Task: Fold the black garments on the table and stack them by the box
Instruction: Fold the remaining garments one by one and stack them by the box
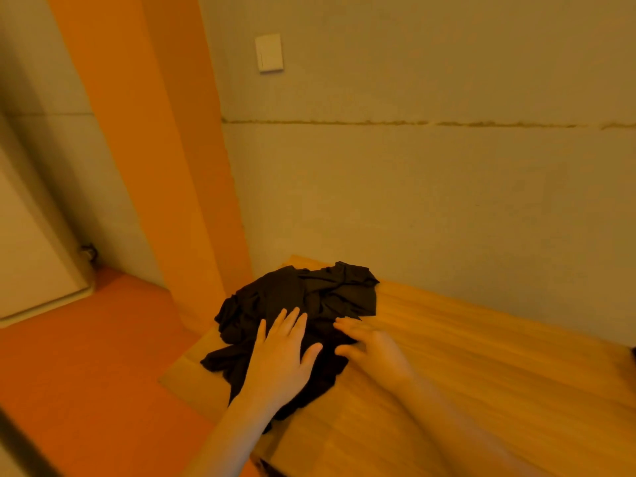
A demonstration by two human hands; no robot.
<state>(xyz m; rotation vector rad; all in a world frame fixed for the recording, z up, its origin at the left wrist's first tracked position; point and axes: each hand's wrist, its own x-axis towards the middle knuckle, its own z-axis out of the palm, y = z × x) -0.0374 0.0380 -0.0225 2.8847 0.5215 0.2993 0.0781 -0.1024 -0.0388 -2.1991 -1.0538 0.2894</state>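
Both hands — left hand (pixel 280 352), blurred right hand (pixel 373 346) — cover crumpled black garments (pixel 309 297).

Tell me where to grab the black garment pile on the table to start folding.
Judging by its pose, pinch the black garment pile at the loose flap by the right hand, coming from the bare table side; elsewhere it is bunched.

A white switch plate (pixel 269 52) is sitting high on the grey wall (pixel 430 187). Left of the switch plate, an orange pillar (pixel 155 149) is running down to the reddish floor (pixel 86 356). Further left and lower, a pale door (pixel 31 253) is standing, with a small dark fitting (pixel 88 251) showing at its edge.
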